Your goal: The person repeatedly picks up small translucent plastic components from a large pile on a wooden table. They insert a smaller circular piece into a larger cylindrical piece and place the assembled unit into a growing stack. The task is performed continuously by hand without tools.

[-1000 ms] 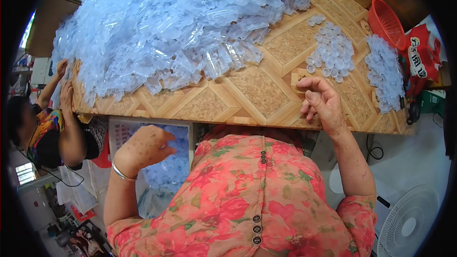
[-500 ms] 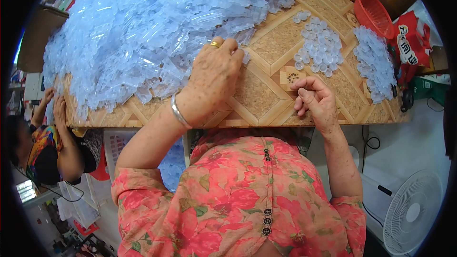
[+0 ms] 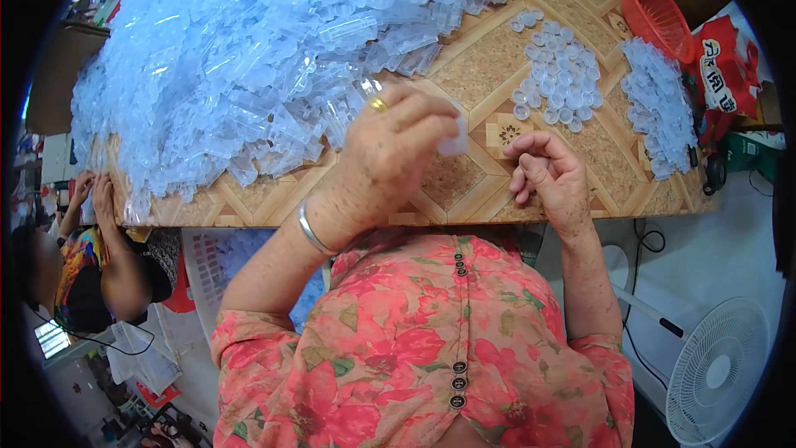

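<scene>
My left hand [image 3: 398,145], with a gold ring and a silver bangle, is closed on a clear plastic piece [image 3: 453,139] that sticks out past its fingertips. The piece's full shape is hidden by the fingers. Behind this hand spreads a large heap of clear bluish plastic pieces [image 3: 240,66], many of them long and narrow. My right hand [image 3: 551,172] hovers over the table's near edge, fingers curled and thumb against them. Whatever it may hold cannot be made out. Beyond it lies a loose group of small round clear caps [image 3: 564,75].
On the patterned tabletop [image 3: 464,187], a smaller pile of clear pieces [image 3: 659,112] lies at the right. A red plastic basket [image 3: 659,17] and a red bag [image 3: 725,66] stand behind it. A white fan [image 3: 718,372] is at lower right. Another person [image 3: 104,265] works at far left.
My left hand has come back from the heap's edge, nearer to me and toward my right hand, with a clear piece now showing at its fingertips. My right hand has hardly moved.
</scene>
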The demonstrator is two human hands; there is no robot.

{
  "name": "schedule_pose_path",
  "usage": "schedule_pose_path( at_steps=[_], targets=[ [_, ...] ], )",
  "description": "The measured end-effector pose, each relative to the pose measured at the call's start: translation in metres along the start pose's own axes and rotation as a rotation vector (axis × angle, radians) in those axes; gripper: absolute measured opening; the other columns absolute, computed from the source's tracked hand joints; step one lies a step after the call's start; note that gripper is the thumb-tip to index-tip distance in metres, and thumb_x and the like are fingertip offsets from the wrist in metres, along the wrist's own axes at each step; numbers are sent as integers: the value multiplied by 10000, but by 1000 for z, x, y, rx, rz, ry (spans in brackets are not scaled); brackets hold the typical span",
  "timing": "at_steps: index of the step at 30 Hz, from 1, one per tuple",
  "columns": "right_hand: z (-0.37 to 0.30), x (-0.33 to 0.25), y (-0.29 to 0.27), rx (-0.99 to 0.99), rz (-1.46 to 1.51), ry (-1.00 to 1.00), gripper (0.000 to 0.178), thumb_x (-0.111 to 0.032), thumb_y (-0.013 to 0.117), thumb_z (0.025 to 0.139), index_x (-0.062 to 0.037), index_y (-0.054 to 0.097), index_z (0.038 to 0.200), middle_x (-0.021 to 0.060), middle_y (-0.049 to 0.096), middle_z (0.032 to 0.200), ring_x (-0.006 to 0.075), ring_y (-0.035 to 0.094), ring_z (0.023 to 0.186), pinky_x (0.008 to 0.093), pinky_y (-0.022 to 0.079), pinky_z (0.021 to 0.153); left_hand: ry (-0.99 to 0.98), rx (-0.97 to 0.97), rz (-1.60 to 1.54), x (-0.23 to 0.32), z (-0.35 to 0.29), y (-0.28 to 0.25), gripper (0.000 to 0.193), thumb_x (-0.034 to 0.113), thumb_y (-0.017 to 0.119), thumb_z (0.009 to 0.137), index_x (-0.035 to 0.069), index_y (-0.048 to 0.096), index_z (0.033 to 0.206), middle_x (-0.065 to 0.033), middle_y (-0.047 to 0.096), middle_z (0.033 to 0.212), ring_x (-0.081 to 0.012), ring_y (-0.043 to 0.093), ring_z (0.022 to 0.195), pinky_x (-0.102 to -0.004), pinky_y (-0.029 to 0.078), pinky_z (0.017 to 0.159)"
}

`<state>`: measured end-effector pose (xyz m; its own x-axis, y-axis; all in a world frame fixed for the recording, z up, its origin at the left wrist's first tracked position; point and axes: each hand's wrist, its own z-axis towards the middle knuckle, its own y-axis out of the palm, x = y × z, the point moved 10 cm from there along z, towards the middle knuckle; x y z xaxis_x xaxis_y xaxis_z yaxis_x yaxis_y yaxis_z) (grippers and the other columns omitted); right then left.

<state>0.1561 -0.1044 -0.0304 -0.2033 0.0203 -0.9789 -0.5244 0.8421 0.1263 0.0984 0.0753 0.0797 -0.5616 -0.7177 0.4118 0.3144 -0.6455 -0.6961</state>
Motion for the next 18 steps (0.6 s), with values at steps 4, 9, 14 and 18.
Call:
schedule_pose_path(
  at_steps=[4,9,14,18],
  targets=[
    [1,-1,4,-4,0,7,305,-123,635,993,-23,569,1274,26,660,1041,32,622,722,168,520,569,-34,69,-140,18,-6,23,176,-24,688,744,62,663,895,-107,687,1087,-311,665,903,-375,563,705],
    [-1,-6,6,53,-52,34,405,-82,663,965,-25,521,1340,16,651,1004,27,616,721,175,516,586,-179,62,-224,10,-10,44,272,-136,629,706,53,654,900,-127,695,1136,-307,690,950,-357,553,766],
    [1,0,2,55,-42,27,343,-58,690,945,-35,545,1254,-3,649,883,23,611,704,174,518,591,-240,7,-291,4,-13,50,323,-160,553,743,30,653,984,-147,686,1156,-300,707,946,-347,559,789],
    [-1,1,-4,99,23,19,309,-50,711,931,-34,556,1198,-21,637,813,29,610,691,174,513,587,-533,-121,-681,-17,-27,71,432,-149,497,810,4,598,1201,-149,673,1211,-225,706,994,-330,571,832]
  ],
)
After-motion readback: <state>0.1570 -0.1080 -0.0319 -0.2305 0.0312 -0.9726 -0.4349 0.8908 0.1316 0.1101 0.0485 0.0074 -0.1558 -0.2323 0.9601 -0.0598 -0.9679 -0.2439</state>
